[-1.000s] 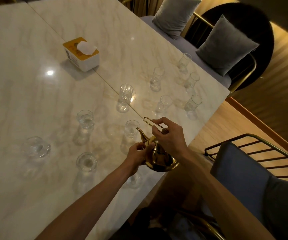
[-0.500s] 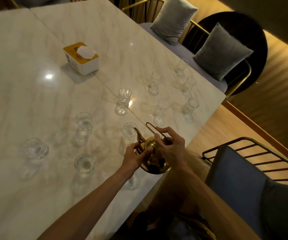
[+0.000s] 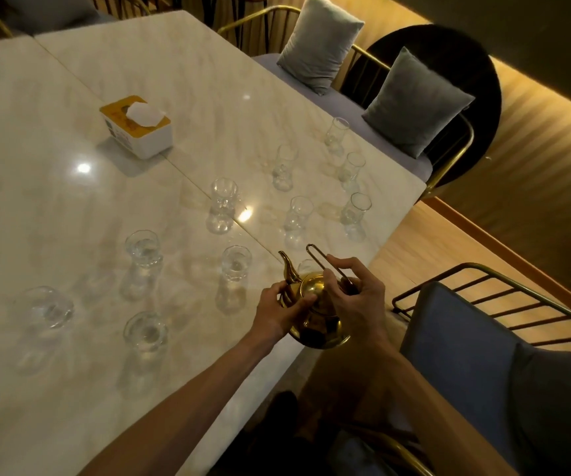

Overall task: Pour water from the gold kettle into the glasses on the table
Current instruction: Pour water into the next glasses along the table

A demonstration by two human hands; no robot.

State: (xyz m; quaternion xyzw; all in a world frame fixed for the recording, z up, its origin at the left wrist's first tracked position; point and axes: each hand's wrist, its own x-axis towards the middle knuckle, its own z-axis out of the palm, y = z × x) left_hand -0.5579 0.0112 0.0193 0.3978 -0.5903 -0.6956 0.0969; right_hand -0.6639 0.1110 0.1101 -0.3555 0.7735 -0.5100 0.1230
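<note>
Gold kettle point(image 3: 318, 317) is between our hands at the near table point(image 3: 54, 207) edge: right hand point(image 3: 356, 300) pinches its wire handle, left hand point(image 3: 277, 312) cups the body. We're between pours, we think; next, tip the spout over the glass point(image 3: 234, 278) just ahead of the left hand.

A yellow-topped tissue box point(image 3: 137, 127) is set on the marble counter point(image 3: 54, 218); two grey cushions point(image 3: 414, 103) are propped on the bench seat point(image 3: 342, 101) beyond it.

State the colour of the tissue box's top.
Yellow-orange, over white sides: the tissue box, seen in the head view.
</note>
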